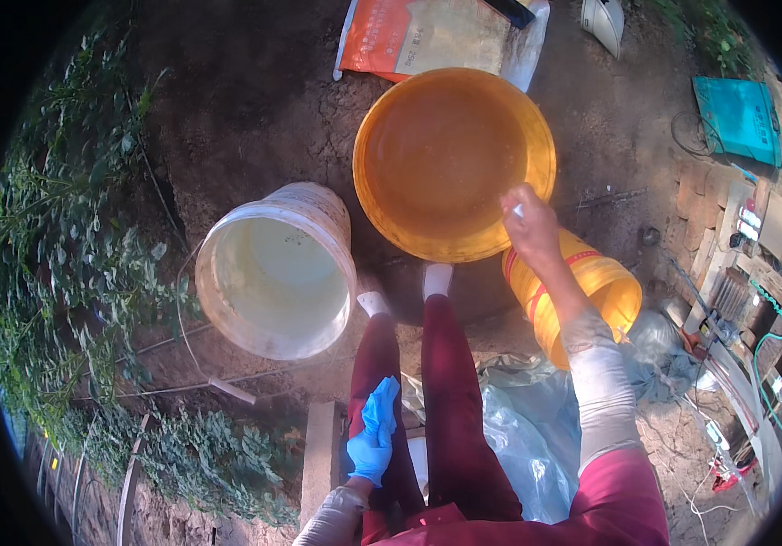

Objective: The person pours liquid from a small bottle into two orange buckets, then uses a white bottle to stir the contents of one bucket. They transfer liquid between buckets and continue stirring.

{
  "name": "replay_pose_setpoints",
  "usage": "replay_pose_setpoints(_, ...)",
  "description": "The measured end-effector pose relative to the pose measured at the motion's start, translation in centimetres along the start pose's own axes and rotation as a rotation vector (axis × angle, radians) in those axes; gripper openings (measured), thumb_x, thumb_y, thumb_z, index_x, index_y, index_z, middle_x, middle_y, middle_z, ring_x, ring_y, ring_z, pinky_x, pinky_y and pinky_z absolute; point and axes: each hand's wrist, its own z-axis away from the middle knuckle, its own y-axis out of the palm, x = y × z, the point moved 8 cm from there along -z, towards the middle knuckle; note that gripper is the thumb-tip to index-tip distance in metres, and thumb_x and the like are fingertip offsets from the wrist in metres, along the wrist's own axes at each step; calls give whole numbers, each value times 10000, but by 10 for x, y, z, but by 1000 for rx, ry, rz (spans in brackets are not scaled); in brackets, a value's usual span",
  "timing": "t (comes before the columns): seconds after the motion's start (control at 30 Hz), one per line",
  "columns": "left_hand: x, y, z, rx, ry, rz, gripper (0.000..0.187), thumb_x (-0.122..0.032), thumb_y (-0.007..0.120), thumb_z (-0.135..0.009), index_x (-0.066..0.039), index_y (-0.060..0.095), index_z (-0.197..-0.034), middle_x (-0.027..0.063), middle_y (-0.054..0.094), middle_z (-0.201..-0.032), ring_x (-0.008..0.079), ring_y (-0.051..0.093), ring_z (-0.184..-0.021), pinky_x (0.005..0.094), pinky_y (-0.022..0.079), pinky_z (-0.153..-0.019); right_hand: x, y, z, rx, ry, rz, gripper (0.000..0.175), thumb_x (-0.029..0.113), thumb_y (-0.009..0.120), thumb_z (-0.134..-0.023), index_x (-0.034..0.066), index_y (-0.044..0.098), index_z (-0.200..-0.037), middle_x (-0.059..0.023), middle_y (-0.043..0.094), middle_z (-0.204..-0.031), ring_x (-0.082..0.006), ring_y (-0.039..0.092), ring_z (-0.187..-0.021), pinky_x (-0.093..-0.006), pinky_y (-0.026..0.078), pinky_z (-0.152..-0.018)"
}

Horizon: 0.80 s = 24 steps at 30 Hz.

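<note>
My right hand [531, 222] is bare and closed over the right rim of a round orange-yellow tub [445, 157]. A small white object [518, 211] sticks out of that fist; what it is cannot be told. Brownish liquid, or water that looks so against the tub, fills the lower part. My left hand [370, 454], in a thin blue disposable glove, is held low before my left leg. It grips a crumpled piece of the same blue material, likely a second glove [381, 406]. A white plastic bucket [282, 280] with pale, cloudy liquid stands left of the tub.
A yellow bucket [582, 293] tilts under my right forearm. A printed sack [432, 37] lies behind the tub. Clear plastic sheeting [531, 443] covers ground beside my right leg. Leafy plants [90, 225] line the left; a teal case [738, 121], boards and cords lie right.
</note>
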Motion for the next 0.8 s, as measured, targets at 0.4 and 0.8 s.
replay_pose_setpoints(0.4,3,-1,3,-62,61,107,263,-265,539,-973,-98,687,-1112,153,644,-635,311,628,-507,420,467,-472,29,21,11,40,-181,-209,108,-26,556,-790,41,544,-873,-129,621,-789,-327,648,-738,-377,499,-642)
replay_pose_setpoints(0.8,-20,-15,5,-84,78,144,244,-208,507,-993,-95,675,-1129,92,642,-603,223,624,-507,386,468,-500,17,59,8,248,-44,-118,120,-8,537,-782,47,497,-882,-169,613,-777,-378,620,-734,-448,470,-647)
